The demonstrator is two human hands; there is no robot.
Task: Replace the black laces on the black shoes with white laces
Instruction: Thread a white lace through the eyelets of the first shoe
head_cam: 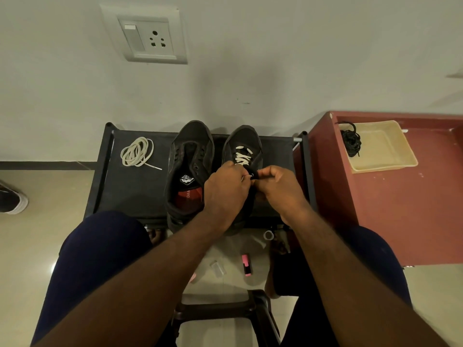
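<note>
Two black shoes of worn, matte canvas sat side by side on a worktop [130, 186] of taut dark fabric stretched in a black tube frame, at the centre of the frame. The unlaced shoe [188, 159] gaped open and showed a black and red insole with a white logo. The laced shoe [241, 141], just to its right, carried a flat white lace [241, 156] crossed through its upper eyelets. Its heel end was hidden under both hands.

The left hand [224, 194] had its fingers clenched, pinching a thin strand of that white lace at a metal-ringed eyelet. The right hand [280, 189] met it there with its fingers curled. They seemed to pinch the eyelet flap of the laced shoe, though the exact hold was hard to make out.

A second white lace [136, 152] lay in a loose coil on the worktop, at centre left. One bundle of black laces [350, 140] sat tangled in the upper corner of a shallow beige plastic tray [385, 166], which rested on a reddish-brown cabinet [375, 209] at the right of the frame.

Low in the frame, between two dark-trousered knees, lay one pink marker [246, 265] and some small clear bits too blurred to name. One other shoe [12, 199] was cut off at the left edge. A white wall socket [152, 37] sat at the upper left.
</note>
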